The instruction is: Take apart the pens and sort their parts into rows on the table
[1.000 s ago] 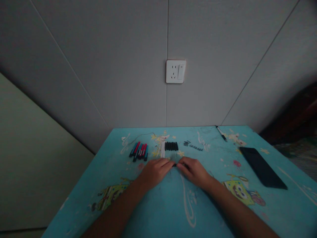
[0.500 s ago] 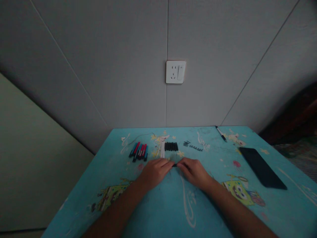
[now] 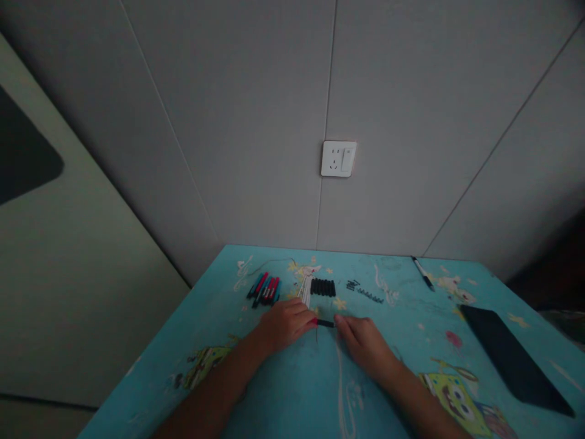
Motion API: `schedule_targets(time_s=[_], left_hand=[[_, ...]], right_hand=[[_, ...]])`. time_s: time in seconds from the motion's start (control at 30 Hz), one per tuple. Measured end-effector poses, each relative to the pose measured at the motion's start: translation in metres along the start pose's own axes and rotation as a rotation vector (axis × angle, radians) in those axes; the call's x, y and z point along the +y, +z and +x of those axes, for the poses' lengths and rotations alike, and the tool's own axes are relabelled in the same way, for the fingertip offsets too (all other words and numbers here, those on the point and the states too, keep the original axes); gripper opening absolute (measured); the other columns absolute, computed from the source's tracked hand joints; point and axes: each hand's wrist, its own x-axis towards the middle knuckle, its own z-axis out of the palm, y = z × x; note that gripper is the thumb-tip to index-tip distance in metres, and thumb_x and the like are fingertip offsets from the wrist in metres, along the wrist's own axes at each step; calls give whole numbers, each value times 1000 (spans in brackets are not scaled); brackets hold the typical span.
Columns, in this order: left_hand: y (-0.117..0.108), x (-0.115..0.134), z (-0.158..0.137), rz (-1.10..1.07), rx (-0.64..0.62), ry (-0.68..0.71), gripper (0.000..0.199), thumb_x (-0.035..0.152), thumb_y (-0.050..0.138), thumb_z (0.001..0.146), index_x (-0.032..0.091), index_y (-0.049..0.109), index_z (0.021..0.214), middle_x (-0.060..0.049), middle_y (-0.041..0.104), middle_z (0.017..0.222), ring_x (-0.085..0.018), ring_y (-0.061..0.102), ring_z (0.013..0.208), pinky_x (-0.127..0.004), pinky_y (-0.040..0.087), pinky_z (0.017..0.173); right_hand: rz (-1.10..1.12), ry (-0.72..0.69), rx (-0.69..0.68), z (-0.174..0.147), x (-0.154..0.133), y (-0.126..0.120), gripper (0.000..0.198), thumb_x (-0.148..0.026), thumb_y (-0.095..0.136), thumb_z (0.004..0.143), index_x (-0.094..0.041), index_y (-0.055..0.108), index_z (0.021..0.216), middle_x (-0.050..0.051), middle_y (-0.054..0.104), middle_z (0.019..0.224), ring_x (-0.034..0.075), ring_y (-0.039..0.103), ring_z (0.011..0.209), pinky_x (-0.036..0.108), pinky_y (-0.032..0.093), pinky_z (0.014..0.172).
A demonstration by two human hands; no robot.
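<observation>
A pen [image 3: 325, 323] with a red barrel and a black end lies crosswise between my two hands, low over the table. My left hand [image 3: 286, 326] is closed around its red part, which mostly hides under the fingers. At the pen's black right end, the thumb and fingers of my right hand [image 3: 363, 342] are pinched together; whatever small part they cover cannot be made out. Just beyond my left hand lie thin white sticks [image 3: 306, 291], and beside them a row of short black caps [image 3: 322, 287]. Red and blue pens [image 3: 265, 290] form a group to the left.
Small black clip-like pieces [image 3: 365, 292] lie in a line right of the caps. A white-and-black marker [image 3: 423, 273] rests near the back edge. A flat dark slab [image 3: 512, 360] lies at the right. The wall behind the blue patterned table [image 3: 292, 390] carries a socket [image 3: 339, 158].
My hands have drawn slightly apart, and more of the pen shows between them, including some red. The view has tilted up and swung a little left.
</observation>
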Motion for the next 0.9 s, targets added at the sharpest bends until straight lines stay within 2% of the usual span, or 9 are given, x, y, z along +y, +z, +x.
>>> schedule_targets(time_s=[0.1,0.17,0.37,0.47,0.53,0.6,0.73,0.8,0.9], left_hand=[[2,-6,-5,-10,3,-44,20,33,51,97,18,64,94,-3,64,82,-16,59,77,-26,43,68],[3,-10,-8,-21,-9,-60,19,34,51,96,19,63,95,-2,64,82,-15,60,74,-25,42,65],[1,-9,-9,-18,9,-38,19,34,52,95,20,64,91,-2,63,80,-16,60,75,-27,43,68],[-4,-8,-9,-86,53,-12,22,39,57,92,19,66,95,-5,66,87,-20,60,85,-33,46,81],[-6,-10,-10,-184,88,-24,27,38,56,92,19,65,109,-8,67,99,-22,60,96,-37,45,90],[-5,-15,-10,-284,145,-116,29,33,49,94,20,63,116,-9,68,104,-22,61,99,-36,46,91],[3,-22,-4,-509,295,-533,23,39,58,88,20,70,90,-5,70,83,-20,64,76,-30,49,72],[6,-21,-2,-689,318,-695,26,44,64,83,19,70,81,-1,66,69,-18,60,63,-26,46,61],[7,-17,-3,-842,387,-774,26,44,67,80,19,68,79,2,59,59,-15,55,56,-24,43,55]], right_hand=[[13,-81,5,1,-1,-6,31,-40,40,100,-21,64,104,4,71,89,18,66,79,26,43,71],[-34,-134,-7,1,-2,-8,27,-39,44,99,-23,63,111,4,70,94,19,66,85,27,44,75],[-37,-162,-98,-4,-6,-4,43,-39,35,101,-18,62,74,2,63,65,15,59,61,25,41,62],[181,-62,-185,-7,-13,-1,52,-41,24,104,-18,61,75,-2,55,53,11,53,47,21,36,50],[211,-63,-142,-7,-17,-2,51,-41,23,104,-18,62,80,-2,56,55,10,53,49,20,36,51],[113,-117,-39,-5,-18,-6,45,-40,29,103,-17,61,81,1,60,63,12,56,57,22,38,58],[-37,-133,71,-3,-15,-12,39,-38,36,100,-18,59,76,3,60,67,13,55,60,25,38,64],[32,-95,87,-4,-16,-10,41,-39,36,100,-18,59,74,2,59,64,12,52,57,24,37,62],[322,42,82,-4,-20,-4,50,-47,36,99,-18,57,66,-2,52,54,10,45,49,22,33,52]])
